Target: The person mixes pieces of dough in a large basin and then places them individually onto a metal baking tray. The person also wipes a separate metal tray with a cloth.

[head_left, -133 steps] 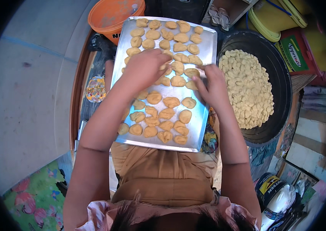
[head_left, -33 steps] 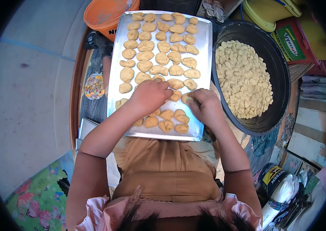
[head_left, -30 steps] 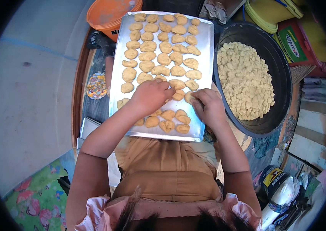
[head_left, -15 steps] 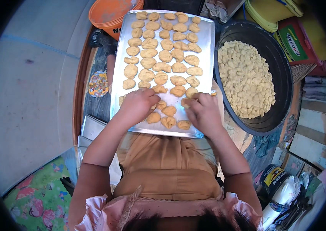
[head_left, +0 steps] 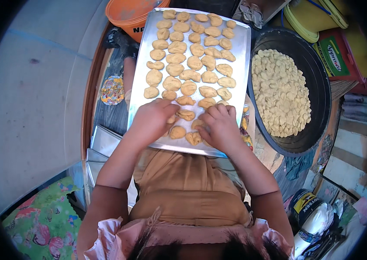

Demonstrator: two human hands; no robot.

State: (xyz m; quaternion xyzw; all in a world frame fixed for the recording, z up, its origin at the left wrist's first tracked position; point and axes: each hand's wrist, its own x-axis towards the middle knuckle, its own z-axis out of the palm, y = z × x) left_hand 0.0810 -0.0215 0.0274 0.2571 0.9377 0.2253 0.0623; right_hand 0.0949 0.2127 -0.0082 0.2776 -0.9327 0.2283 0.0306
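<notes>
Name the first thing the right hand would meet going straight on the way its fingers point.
Most likely the tan dough-like piece on the metal tray, right at the fingertips of the right hand; whether they touch it is unclear.

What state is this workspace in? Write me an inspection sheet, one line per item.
Surface: metal tray over the person's lap.
Work items: tan pieces in rough rows on the tray; paler pieces heaped in the black basin at right.
Clutter: orange bucket and sandals beyond the tray; yellow bucket beyond the basin.
Hands: left hand and right hand each at tan pieces near the tray's near edge; grip unclear.
Cables: nothing seen.
Surroundings: grey panel at left; green patterned cloth at lower left.
</notes>
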